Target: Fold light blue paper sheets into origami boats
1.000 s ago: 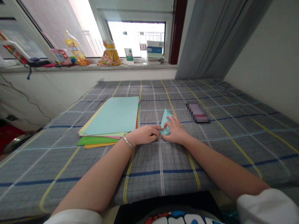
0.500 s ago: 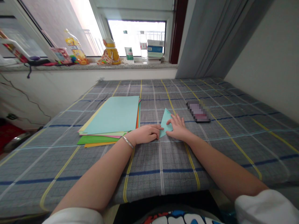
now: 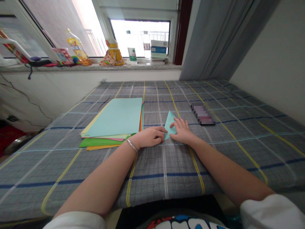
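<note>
A small folded piece of light blue paper [image 3: 169, 122], with a pointed top, lies on the checked cloth between my hands. My left hand [image 3: 151, 136], a silver bangle on its wrist, has curled fingers, the tips on the paper's lower left edge. From the right, my right hand [image 3: 182, 130] holds the sheet down; its thumb and forefinger bend around part of the paper and the other fingers reach past its right edge. Part of the paper is hidden under the right fingers.
Left of my hands lies a stack of coloured paper [image 3: 116, 117], light blue on top. A phone [image 3: 202, 114] with a blurred screen lies to the right. Bottles, boxes [image 3: 159, 50] and other items line the windowsill [image 3: 95, 67] behind the checked cloth [image 3: 147, 165].
Both hands keep almost the same place on the folded paper. The whole view has shifted very slightly.
</note>
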`<action>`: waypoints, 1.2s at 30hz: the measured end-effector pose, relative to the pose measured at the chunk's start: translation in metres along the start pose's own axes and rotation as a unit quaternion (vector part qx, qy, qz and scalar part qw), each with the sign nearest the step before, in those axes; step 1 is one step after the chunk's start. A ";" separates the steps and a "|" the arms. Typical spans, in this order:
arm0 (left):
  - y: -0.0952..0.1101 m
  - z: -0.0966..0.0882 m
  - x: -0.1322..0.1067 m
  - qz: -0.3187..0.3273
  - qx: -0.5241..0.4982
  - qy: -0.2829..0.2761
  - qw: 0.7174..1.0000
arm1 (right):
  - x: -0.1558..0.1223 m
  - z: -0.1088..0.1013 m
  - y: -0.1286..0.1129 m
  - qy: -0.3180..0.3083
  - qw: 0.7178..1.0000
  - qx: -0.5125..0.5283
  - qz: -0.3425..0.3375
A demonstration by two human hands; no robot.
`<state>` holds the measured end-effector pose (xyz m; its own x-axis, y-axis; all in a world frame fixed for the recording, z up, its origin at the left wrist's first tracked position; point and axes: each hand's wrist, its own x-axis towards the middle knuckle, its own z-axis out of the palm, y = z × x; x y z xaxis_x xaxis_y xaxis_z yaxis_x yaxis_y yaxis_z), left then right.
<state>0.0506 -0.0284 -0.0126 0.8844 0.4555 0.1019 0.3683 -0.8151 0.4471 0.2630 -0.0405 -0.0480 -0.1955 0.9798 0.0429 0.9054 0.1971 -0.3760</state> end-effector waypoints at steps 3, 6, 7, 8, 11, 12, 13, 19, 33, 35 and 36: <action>-0.001 -0.001 -0.001 -0.010 -0.024 -0.002 1.000 | -0.001 -0.001 0.000 -0.003 1.000 0.002 -0.001; -0.005 0.000 -0.001 -0.020 -0.058 -0.002 0.998 | -0.001 -0.002 0.001 -0.004 1.000 0.005 -0.005; -0.007 0.001 -0.001 -0.025 -0.068 -0.002 0.997 | -0.001 -0.002 0.002 -0.003 1.000 0.005 -0.006; -0.008 0.001 -0.001 -0.030 -0.077 -0.001 0.997 | -0.001 -0.001 0.003 -0.001 1.000 0.006 -0.007; -0.011 0.004 0.001 -0.049 -0.096 0.014 0.994 | 0.001 -0.002 0.006 0.000 1.000 0.011 -0.017; -0.011 0.005 0.002 -0.057 -0.101 0.030 0.993 | 0.001 -0.002 0.007 -0.001 1.000 0.012 -0.018; -0.010 0.007 0.004 -0.068 -0.104 0.053 0.991 | 0.002 -0.002 0.008 0.000 1.000 0.012 -0.012; -0.003 0.032 0.015 -0.165 -0.003 0.186 0.969 | 0.005 -0.005 0.018 0.041 0.998 -0.010 0.054; 0.000 0.049 0.019 -0.222 0.144 0.137 0.955 | 0.011 -0.012 0.045 0.076 0.996 -0.027 0.041; -0.001 0.048 0.019 -0.222 0.130 0.137 0.957 | 0.012 -0.013 0.043 0.086 0.995 -0.030 0.036; -0.002 0.047 0.020 -0.223 0.120 0.136 0.958 | 0.012 -0.013 0.042 0.092 0.995 -0.031 0.036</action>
<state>0.0811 -0.0346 -0.0529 0.5286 0.8270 0.1915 0.7757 -0.5622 0.2867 0.3034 -0.0196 -0.0513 -0.0616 0.9803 0.1877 0.9372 0.1215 -0.3270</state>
